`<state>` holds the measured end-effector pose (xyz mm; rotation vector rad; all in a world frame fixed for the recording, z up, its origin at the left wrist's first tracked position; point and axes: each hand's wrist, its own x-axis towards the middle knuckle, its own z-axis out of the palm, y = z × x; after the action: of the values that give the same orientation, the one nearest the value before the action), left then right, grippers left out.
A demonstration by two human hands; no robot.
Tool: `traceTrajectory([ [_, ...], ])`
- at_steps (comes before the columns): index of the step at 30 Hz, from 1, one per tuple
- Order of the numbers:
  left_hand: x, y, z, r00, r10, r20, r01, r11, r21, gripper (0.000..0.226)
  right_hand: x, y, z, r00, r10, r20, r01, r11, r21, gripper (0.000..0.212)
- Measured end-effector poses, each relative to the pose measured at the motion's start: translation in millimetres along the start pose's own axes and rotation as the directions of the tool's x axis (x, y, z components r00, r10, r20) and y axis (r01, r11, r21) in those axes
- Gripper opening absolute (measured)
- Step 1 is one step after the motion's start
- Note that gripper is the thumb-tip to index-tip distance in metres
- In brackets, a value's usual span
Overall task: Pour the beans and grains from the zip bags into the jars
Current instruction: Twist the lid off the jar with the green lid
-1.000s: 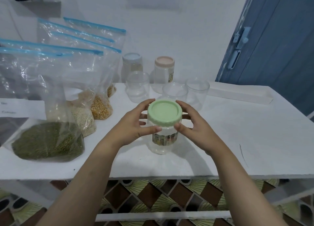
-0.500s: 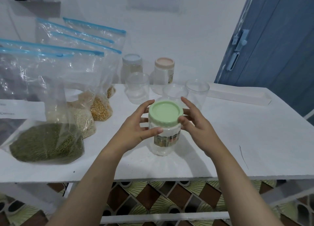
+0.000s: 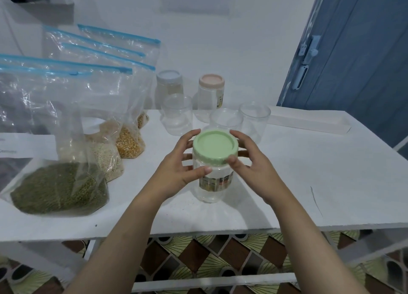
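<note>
Fingers round green-lidded jar, empty

arms: bare to past the elbows, no sleeves showing | left hand: no rings or watch | right hand: same, short plain nails

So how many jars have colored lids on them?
3: the green-lidded jar in the hands up front, the blue-lidded jar and the pink-lidded jar at the back by the wall. None looks hidden.
</note>
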<state>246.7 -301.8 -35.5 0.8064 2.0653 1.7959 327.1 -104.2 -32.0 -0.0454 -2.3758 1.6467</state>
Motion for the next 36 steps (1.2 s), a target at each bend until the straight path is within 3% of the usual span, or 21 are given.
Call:
traceTrajectory([
  [2,-0.8,0.0,1.1,1.0,0.005,-0.004,-0.005,1.0,-0.01,0.079,0.9,-2.5,5.4,1.0,-0.022,-0.019,0.021,0.998,-0.062,0.076],
  [4,-1.7,0.2,1.2,1.0,-0.001,-0.012,0.001,1.0,-0.017,0.078,0.5,-1.2,2.3,0.999,-0.016,-0.029,0.016,1.0,-0.019,0.074],
  [7,-2.1,-1.2,1.0,1.0,-0.012,-0.008,0.011,1.0,-0.025,0.08,-2.7,5.7,-4.3,0.998,0.025,-0.065,-0.018,0.993,0.115,0.055],
  [9,-1.7,-1.8,1.3,1.0,-0.014,-0.008,0.014,1.0,-0.024,0.08,-3.8,2.7,-1.2,0.998,0.015,-0.067,-0.009,0.996,0.092,0.049],
  [13,-1.7,-1.7,1.9,1.0,-0.016,-0.016,0.016,1.0,-0.019,0.081,-3.3,-3.0,7.4,0.998,-0.012,-0.056,0.01,0.999,-0.041,0.075],
  [18,-1.7,-0.6,1.5,1.0,-0.024,-0.015,0.024,1.0,0.0,0.079,-8.2,-2.0,0.2,0.998,0.028,-0.052,-0.026,0.999,0.027,0.064],
  [23,-2.0,-1.1,2.0,1.0,-0.023,-0.02,0.024,1.0,0.008,0.078,-4.3,-8.4,11.3,1.0,0.007,-0.027,-0.008,0.999,-0.038,0.091],
  [29,-2.2,1.3,3.1,1.0,-0.026,-0.017,0.026,1.0,0.008,0.079,-9.0,-0.4,1.0,0.997,0.048,-0.058,-0.045,0.998,0.054,0.062],
  [33,-2.4,-0.6,3.5,1.0,-0.02,-0.018,0.02,1.0,0.003,0.08,-5.5,-8.7,11.2,1.0,0.015,-0.016,-0.016,0.998,-0.06,0.09],
  [36,-3.3,0.5,3.8,1.0,-0.016,-0.02,0.016,1.0,-0.003,0.078,-4.0,-8.8,8.5,1.0,0.005,-0.024,-0.007,0.997,-0.081,0.092],
])
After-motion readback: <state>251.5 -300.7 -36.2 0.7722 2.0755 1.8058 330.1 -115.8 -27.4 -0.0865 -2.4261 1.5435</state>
